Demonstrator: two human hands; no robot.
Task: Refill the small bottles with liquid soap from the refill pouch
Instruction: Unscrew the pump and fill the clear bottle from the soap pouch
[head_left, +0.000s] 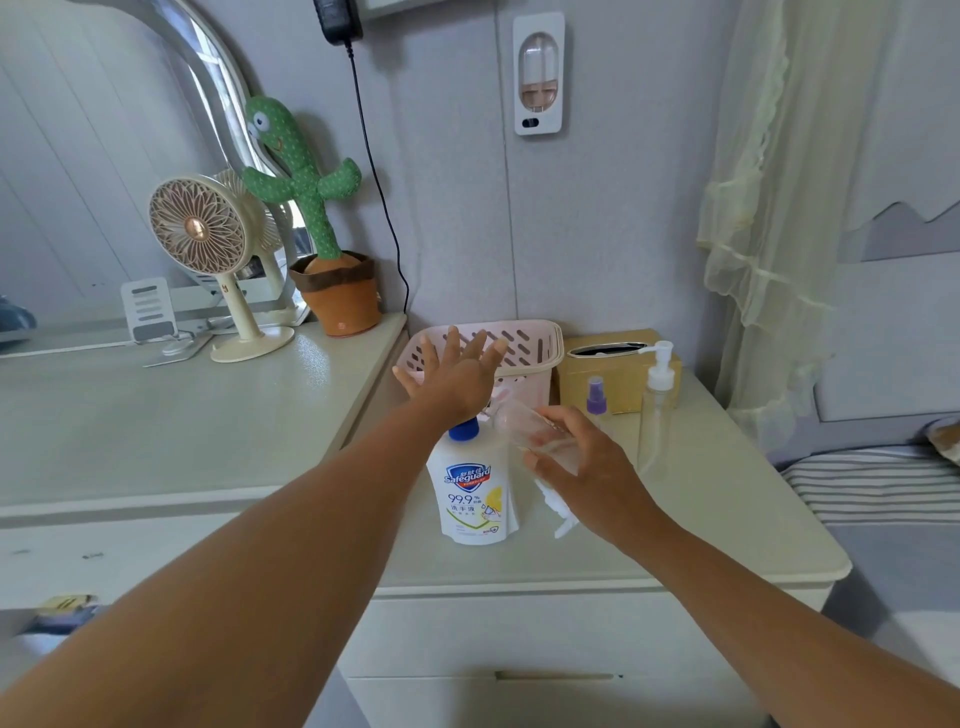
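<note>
Soap refill pouch (470, 496) likely soft, heavy: grip near blue cap (464, 430). Left hand (457, 379) splayed wide; right hand (589, 470), three o'clock of pouch, holds clear bottle (524, 423).

Brand: "Safeguard" in white slanted letters on a blue shield badge, on the upper front of the refill pouch (470, 488) standing on the counter (701, 519).
Above the brand: a short row of small Chinese characters inside the same shield, too small to read surely.
Number: "99.9" in blue numerals with a small "%" beside it, just under the shield.
Product line: "洗手液" in blue, directly below the number.
Small print: a badge and fine lines at the pouch's lower edge – unreadable.
Fan (197, 231): 1 small reddish mark on its stem – cannot tell what it says.
</note>
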